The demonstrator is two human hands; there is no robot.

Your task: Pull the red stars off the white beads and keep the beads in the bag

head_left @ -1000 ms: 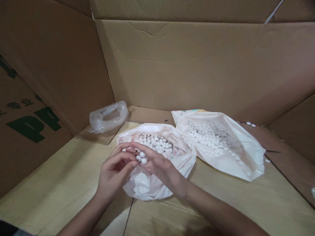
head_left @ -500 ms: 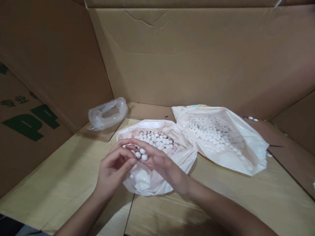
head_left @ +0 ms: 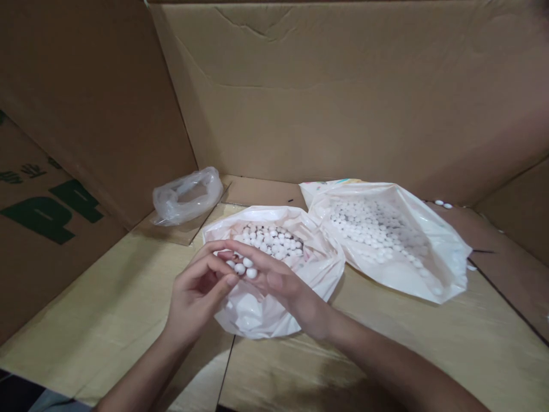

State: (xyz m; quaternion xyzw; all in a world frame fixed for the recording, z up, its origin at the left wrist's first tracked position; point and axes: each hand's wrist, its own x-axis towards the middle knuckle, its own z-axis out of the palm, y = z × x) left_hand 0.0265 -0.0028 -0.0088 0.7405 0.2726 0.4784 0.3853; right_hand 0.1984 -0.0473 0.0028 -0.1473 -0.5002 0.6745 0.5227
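Observation:
Over the front of an open white plastic bag, both hands come together. Several small white balls lie cupped in the fingers of my right hand. My left hand is closed in a pinch at the left side of these balls, thumb and fingertips close together. What sits between its fingertips is too small to make out. A small reddish-brown bit shows just above the balls, partly hidden by the fingers. Behind the hands, many more white balls fill the bag's opening.
A second white plastic bag with many white balls stands at the right. Clear crumpled plastic lies at the back left. Loose white pieces rest near the right corner. Cardboard walls enclose the back and sides of the tabletop.
The hands keep almost the same pose, with a slight shift of the left fingers and the balls. The camera view has moved a little.

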